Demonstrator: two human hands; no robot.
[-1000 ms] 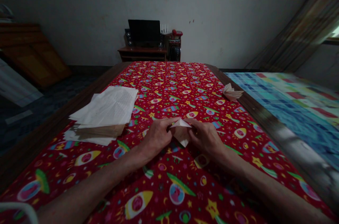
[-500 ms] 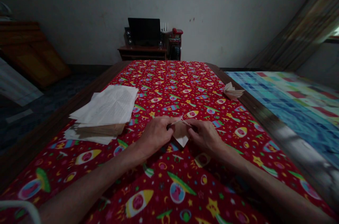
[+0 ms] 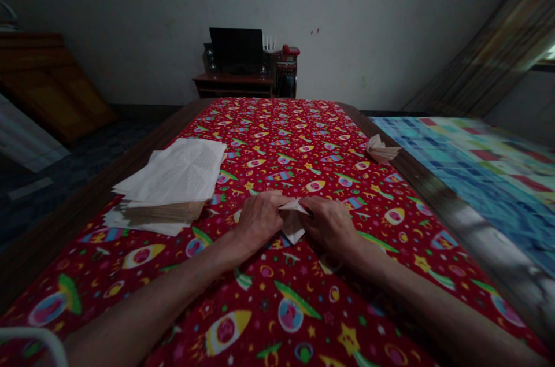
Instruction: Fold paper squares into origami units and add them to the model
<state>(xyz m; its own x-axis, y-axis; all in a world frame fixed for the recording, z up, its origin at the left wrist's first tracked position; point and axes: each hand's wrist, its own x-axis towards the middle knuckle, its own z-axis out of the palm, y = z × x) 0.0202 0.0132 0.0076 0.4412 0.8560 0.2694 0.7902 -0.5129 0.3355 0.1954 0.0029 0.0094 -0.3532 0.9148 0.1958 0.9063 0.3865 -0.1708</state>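
1. Both hands have drawn in tighter since a sec ago. The folded paper (image 3: 293, 228) between them sits lower and flatter, and its top point is no longer standing up.
2. Biggest thing in shot: the bench (image 3: 87, 205), dark wood rim, running straight away from the camera. A red cloth (image 3: 277, 141) w/ rocket and star print covers nearly all of its top.
3. Right of the bench, just beside its edge, is a bed (image 3: 468, 165) w/ a blue patchwork cover.
4. Left side of the cloth: a paper stack (image 3: 177, 173), loose sheets fanned unevenly, top sheet creased. It's near the left hand but not touching it.
5. Far end, against the wall, is a dark monitor (image 3: 236, 43), well apart from the work.
6. Left hand (image 3: 259, 218): knuckles up, fingers curled in, grip pinching the left edge of the folded paper. Forearm lies along the cloth.
7. Right hand (image 3: 329, 222): same pose mirrored, grip pinching the right edge, fingertips at the top fold.
8. The folded paper is mid-bench, low on the cloth, caught between both hands. Only its pale middle shows, bottom corner pointing toward the camera.
9. Smallest: a second folded piece (image 3: 380, 151), pale, lying at the right rim of the bench, well apart from the hands.
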